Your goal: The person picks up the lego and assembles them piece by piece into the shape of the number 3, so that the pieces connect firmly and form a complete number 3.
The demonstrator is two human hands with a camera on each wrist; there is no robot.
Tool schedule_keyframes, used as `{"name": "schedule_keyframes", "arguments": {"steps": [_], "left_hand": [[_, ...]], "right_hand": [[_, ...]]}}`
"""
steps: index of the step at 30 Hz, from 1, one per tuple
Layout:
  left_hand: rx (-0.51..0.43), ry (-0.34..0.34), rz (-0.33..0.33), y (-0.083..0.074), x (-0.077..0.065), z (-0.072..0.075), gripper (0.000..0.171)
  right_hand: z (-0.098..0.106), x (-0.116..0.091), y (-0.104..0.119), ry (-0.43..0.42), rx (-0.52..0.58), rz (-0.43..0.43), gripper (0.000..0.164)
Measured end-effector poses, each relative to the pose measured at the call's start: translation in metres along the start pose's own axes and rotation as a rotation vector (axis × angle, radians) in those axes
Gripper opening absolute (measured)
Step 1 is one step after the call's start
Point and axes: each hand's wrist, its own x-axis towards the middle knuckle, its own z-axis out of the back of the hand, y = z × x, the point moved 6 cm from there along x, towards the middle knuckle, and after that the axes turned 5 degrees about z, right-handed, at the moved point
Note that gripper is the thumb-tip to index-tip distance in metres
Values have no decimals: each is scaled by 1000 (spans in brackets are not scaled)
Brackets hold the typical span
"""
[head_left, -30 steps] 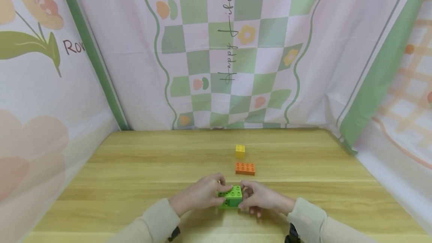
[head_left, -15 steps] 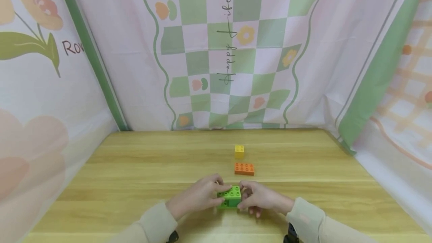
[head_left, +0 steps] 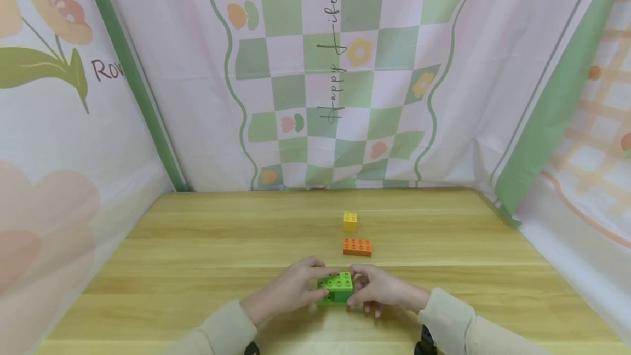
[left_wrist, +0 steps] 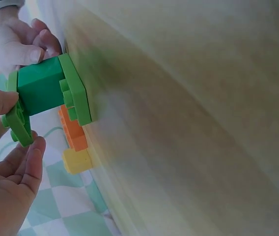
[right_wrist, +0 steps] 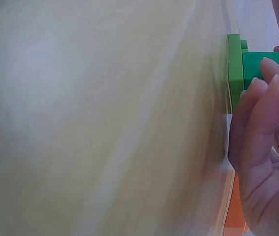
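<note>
A stack of toy building bricks stands on the table between my hands: a light green lower brick (left_wrist: 76,91), a dark green block (left_wrist: 41,84) and a light green top brick (head_left: 340,279). The top brick overhangs the dark green block on the left. My left hand (head_left: 294,288) pinches the overhanging end, thumb on the near side and fingers at the far edge. From the right, my right hand (head_left: 379,287) holds the stack's end between thumb and fingers. Its fingertips lie by the dark green block in the right wrist view. My hands hide parts of the stack.
An orange brick (head_left: 357,246) lies on the wooden table (head_left: 222,240) just beyond the hands. Farther back stands a small yellow brick (head_left: 350,222). Printed curtains (head_left: 197,97) close off the back and both sides.
The left hand's fingers have lifted and straightened slightly over the top brick, with the thumb a little blurred. The right hand and the bricks stay in place.
</note>
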Motion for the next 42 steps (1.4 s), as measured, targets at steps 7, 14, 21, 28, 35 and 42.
{"name": "schedule_keyframes", "arguments": {"steps": [7, 14, 21, 28, 35, 42], "left_hand": [[-274, 29, 182, 15, -4, -5, 58], [-449, -19, 240, 22, -8, -8, 59], [-508, -46, 307, 28, -12, -10, 53], [-534, -57, 339, 28, -13, -10, 44], [-528, -62, 347, 28, -12, -10, 43], [-541, -61, 352, 25, -13, -8, 43]], "right_hand": [[0, 0, 0, -1, -2, -10, 28], [0, -1, 1, -4, -8, -3, 28], [0, -1, 1, -4, -19, 0, 28], [0, -1, 2, -10, -25, -8, 28], [0, -1, 2, -7, -27, -15, 29], [2, -2, 1, -3, -51, -4, 34]]}}
